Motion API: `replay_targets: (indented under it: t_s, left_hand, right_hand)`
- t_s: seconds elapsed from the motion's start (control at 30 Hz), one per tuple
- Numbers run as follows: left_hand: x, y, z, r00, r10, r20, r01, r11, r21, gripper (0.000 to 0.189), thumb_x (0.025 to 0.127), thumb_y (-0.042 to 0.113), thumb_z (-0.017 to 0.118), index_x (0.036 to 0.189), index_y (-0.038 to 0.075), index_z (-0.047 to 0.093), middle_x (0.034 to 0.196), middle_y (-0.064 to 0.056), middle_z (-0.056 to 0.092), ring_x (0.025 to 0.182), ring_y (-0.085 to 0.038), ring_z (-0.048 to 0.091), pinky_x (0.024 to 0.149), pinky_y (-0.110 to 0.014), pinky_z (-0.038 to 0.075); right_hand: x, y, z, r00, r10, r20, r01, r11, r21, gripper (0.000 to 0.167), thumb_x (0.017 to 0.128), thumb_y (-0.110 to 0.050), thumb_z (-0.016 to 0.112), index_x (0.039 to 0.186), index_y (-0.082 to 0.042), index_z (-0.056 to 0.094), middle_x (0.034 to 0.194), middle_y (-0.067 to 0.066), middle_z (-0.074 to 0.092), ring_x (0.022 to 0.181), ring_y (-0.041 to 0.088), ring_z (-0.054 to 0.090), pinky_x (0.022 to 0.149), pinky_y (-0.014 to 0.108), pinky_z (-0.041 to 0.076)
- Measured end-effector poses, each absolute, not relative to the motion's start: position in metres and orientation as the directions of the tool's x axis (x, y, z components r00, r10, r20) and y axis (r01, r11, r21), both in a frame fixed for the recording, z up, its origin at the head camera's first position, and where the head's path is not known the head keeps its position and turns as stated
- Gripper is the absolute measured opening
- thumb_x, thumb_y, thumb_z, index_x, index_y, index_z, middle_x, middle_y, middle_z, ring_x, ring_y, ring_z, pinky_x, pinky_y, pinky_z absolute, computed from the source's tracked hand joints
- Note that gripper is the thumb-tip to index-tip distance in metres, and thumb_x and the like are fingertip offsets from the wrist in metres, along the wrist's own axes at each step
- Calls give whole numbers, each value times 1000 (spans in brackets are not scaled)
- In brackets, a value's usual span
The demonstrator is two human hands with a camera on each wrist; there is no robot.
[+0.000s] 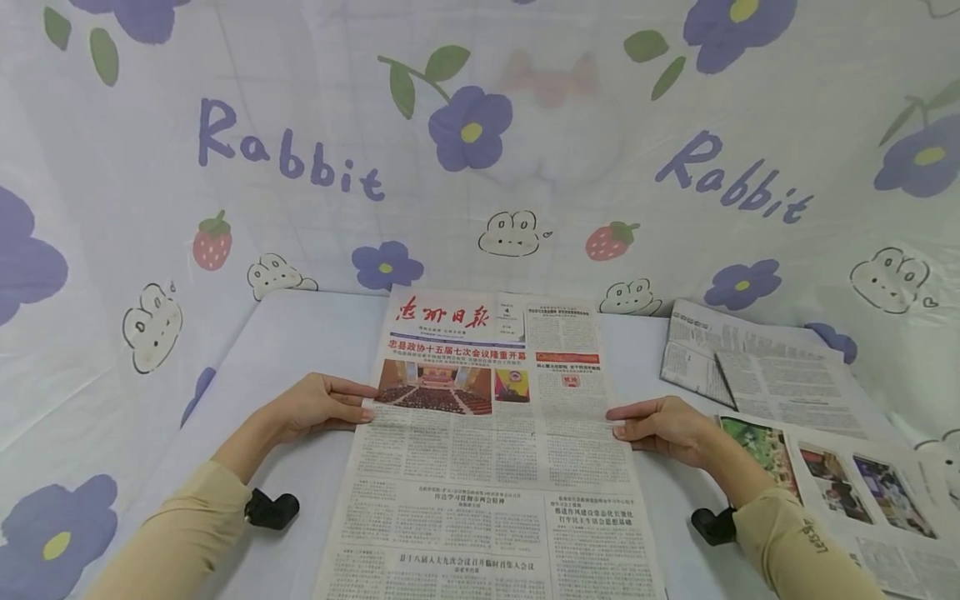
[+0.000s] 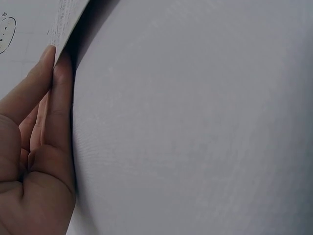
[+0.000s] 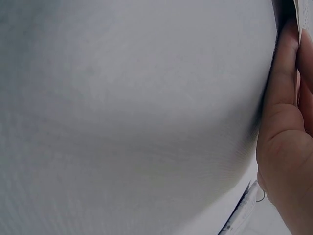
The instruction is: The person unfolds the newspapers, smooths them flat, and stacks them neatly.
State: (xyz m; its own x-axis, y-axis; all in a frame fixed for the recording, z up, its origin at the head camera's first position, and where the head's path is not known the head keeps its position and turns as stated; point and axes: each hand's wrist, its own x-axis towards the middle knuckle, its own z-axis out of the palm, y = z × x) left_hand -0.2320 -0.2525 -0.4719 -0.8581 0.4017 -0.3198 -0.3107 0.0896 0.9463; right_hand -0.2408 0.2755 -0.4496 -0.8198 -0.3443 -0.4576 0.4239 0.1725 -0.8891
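A newspaper (image 1: 480,450) with a red masthead and a photo of a full hall lies lengthwise before me, its bottom running out of the head view. My left hand (image 1: 322,403) pinches its left edge beside the photo, thumb on one face and fingers on the other. Across from it, my right hand (image 1: 660,427) pinches the right edge at about the same height. In the left wrist view, the left hand (image 2: 44,132) has the paper's edge between thumb and forefinger. At the right border of the right wrist view, the right hand (image 3: 286,122) holds the other edge.
More newspaper sheets (image 1: 787,375) lie at the right, one with colour photos (image 1: 825,475). The white table (image 1: 300,333) ends at the back against a curtain (image 1: 450,225) printed with rabbits, flowers and strawberries. Dark wrist devices (image 1: 272,509) sit by both sleeves.
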Motion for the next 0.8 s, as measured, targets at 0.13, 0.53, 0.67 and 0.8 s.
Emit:
replay_targets:
  t_s: [0.13,0.53,0.67,0.8]
  left_hand:
    - [-231,-251,-472,-859,394,-327,-319,90,944,57,84,-1,76,134,-13,52,112,-23,67,100,-32,68,85,-40,54]
    - [-228,-246,-467,-861,374,-346,-324,122,938,55,85,1,76,133,-12,53,112,-22,68,99,-30,68,83,-38,54]
    - [-225,-245,-468,-881,333,-335,-308,134,942,54,84,2,77,131,-12,55,110,-22,68,97,-30,69,82,-38,55]
    - [-215,-241,-457,-945,219,-245,-178,286,942,48,86,10,77,128,-7,61,115,-22,66,100,-30,67,81,-38,56]
  right_hand:
    - [-239,277,-450,-821,-342,-458,423,175,-889,43,87,3,72,126,13,59,101,16,71,91,21,69,79,34,56]
    - [-234,279,-452,-830,-313,-461,434,158,-887,42,87,1,73,126,10,61,103,14,70,89,20,69,74,31,56]
    - [-226,276,-448,-847,-297,-442,407,175,-897,40,88,-4,73,125,7,63,112,12,68,95,20,67,79,31,55]
    - [-209,280,-441,-823,-372,-429,397,164,-903,40,93,-8,69,129,7,60,125,13,62,109,22,62,91,35,50]
